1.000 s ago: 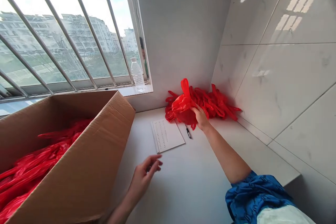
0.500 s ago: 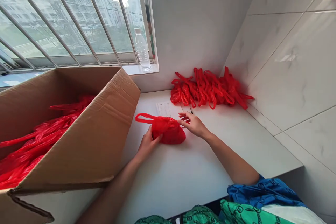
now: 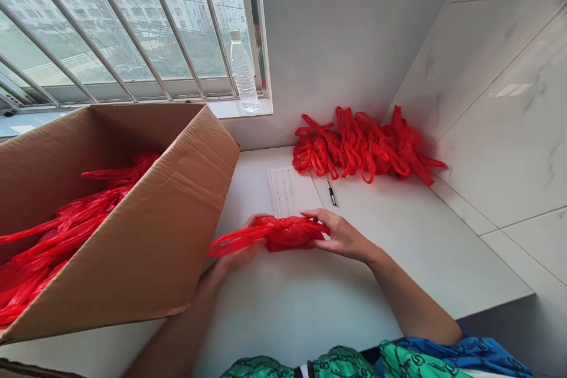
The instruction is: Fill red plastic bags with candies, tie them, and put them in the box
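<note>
A red plastic bag (image 3: 290, 235), bunched up with something inside that I cannot see, is between my two hands over the white table. My left hand (image 3: 243, 251) grips its left side, partly covered by a long red handle loop that stretches left. On the other side, my right hand (image 3: 343, 236) has its thumb and fingers closed around the bag's right end. Just beyond the bag lies a sheet of paper (image 3: 290, 189) with rows of small marks, and a black pen (image 3: 332, 194) rests at its right.
A large open cardboard box (image 3: 177, 218) holding red plastic bags (image 3: 75, 230) stands at left. Several tied red bags (image 3: 363, 144) are heaped against the back wall. On the sill of the barred window stands a clear water bottle (image 3: 243, 74). A tiled wall (image 3: 509, 118) borders the right.
My right hand has closed on the bag's right end. The bag has come nearer to me and its handle loop now hangs lower left. More of the paper and pen shows.
</note>
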Action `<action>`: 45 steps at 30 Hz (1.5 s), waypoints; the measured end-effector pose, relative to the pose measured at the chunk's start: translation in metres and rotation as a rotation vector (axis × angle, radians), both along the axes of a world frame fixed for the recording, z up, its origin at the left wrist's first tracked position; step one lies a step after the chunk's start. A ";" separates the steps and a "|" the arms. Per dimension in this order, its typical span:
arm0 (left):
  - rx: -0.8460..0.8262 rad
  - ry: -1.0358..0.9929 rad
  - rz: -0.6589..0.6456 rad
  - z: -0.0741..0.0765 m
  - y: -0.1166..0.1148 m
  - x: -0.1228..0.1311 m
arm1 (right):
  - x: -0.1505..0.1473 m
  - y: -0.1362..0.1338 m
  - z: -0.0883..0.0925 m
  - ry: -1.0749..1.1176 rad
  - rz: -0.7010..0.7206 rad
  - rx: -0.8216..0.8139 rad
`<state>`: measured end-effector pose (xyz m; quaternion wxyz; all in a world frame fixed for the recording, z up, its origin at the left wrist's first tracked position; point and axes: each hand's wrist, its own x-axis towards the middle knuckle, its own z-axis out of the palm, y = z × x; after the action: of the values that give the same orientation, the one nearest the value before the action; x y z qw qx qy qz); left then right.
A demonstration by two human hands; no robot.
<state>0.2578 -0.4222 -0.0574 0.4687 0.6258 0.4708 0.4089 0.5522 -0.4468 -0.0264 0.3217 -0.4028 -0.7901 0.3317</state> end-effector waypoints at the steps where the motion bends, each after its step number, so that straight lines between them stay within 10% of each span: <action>1: -0.017 -0.039 -0.072 0.000 0.000 -0.001 | 0.003 0.000 0.002 -0.020 -0.003 0.015; 5: -0.003 -0.184 -0.204 0.004 -0.004 0.005 | 0.002 -0.002 0.004 -0.026 -0.055 0.104; 12: 0.113 0.191 -0.297 0.007 -0.011 0.024 | -0.018 -0.002 -0.016 -0.188 0.013 0.068; 20: 0.043 0.174 -0.018 0.001 -0.007 0.017 | 0.019 0.003 -0.002 -0.221 -0.256 0.246; 29: 0.160 0.581 -0.199 -0.004 -0.013 0.023 | 0.004 -0.001 -0.013 -0.322 -0.119 -0.095; 39: -0.148 -0.010 -0.230 -0.008 -0.009 0.025 | 0.004 -0.001 -0.008 0.307 0.000 -0.501; 45: -0.039 0.130 -0.067 -0.006 -0.002 0.018 | 0.013 0.003 -0.011 0.124 -0.199 -0.347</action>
<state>0.2758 -0.4243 -0.0637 0.4625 0.6571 0.4871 0.3420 0.5656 -0.4438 -0.0374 0.3269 -0.5067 -0.6562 0.4536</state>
